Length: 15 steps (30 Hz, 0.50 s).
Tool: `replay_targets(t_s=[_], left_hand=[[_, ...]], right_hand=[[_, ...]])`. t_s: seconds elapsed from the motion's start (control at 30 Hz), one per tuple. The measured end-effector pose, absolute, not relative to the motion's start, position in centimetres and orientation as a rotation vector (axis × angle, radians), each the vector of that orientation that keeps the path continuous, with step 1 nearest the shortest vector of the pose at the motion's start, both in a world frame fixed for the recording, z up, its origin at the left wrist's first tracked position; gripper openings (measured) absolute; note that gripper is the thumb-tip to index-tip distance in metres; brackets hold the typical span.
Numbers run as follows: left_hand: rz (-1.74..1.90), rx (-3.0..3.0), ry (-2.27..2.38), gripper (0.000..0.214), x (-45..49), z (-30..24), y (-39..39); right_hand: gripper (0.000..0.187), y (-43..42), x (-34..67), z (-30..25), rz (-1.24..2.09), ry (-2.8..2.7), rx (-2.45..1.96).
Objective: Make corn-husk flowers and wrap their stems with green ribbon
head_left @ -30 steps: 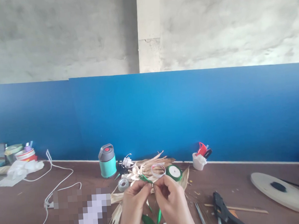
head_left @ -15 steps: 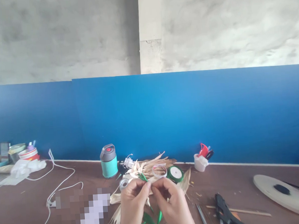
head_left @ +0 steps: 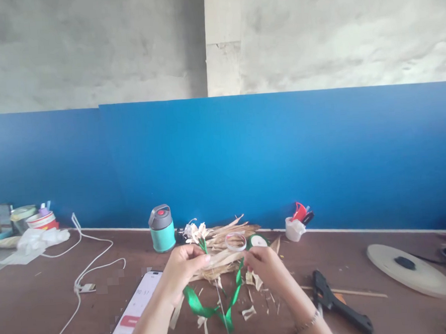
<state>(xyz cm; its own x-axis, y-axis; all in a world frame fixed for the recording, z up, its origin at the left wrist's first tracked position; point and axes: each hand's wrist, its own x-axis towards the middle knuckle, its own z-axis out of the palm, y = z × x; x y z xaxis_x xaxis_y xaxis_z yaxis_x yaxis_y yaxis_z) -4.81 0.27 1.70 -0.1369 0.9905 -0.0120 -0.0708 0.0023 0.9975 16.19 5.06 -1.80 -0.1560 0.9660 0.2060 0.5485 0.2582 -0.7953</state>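
Observation:
My left hand (head_left: 184,270) is closed in a pinch on the stem of a small flower. The flower's cream, husk-like petals (head_left: 197,233) stand above the fingers, with green wrapping just below them. A thin bare stem (head_left: 222,308) runs down from that hand towards the bottom edge. To the right, my right hand (head_left: 261,263) pinches a shiny green ribbon (head_left: 195,304). The ribbon sags in a twisted loop between and below both hands. Behind the fingers lie dried husk strips (head_left: 227,232).
Behind the right hand are a green ribbon spool (head_left: 258,241) and a clear tape ring (head_left: 235,242). A turquoise flask (head_left: 163,236) stands left, near a phone (head_left: 136,313) and white cable (head_left: 79,281). Right are a glue gun (head_left: 339,301), a white cup (head_left: 295,229) and a pale disc (head_left: 411,271).
My hands have moved apart, the right one going rightwards with the ribbon. More of the ribbon loop and the thin stem shows now. The view has tilted slightly down.

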Motion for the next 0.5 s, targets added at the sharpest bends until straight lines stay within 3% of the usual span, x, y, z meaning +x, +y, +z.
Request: replay_targets(t_s=[0.1, 0.5], left_hand=[[1.252, 1.120, 1.260, 0.019, -5.7, 2.0, 0.3], [1.164, 1.143, 1.201, 0.021, -5.6, 2.0, 0.4]], right_hand=[[0.020, 5.5, 15.3, -3.6, 0.660, -1.901, -1.425], [0.022, 3.8, 10.1, -8.9, 0.574, -1.964, -1.549]])
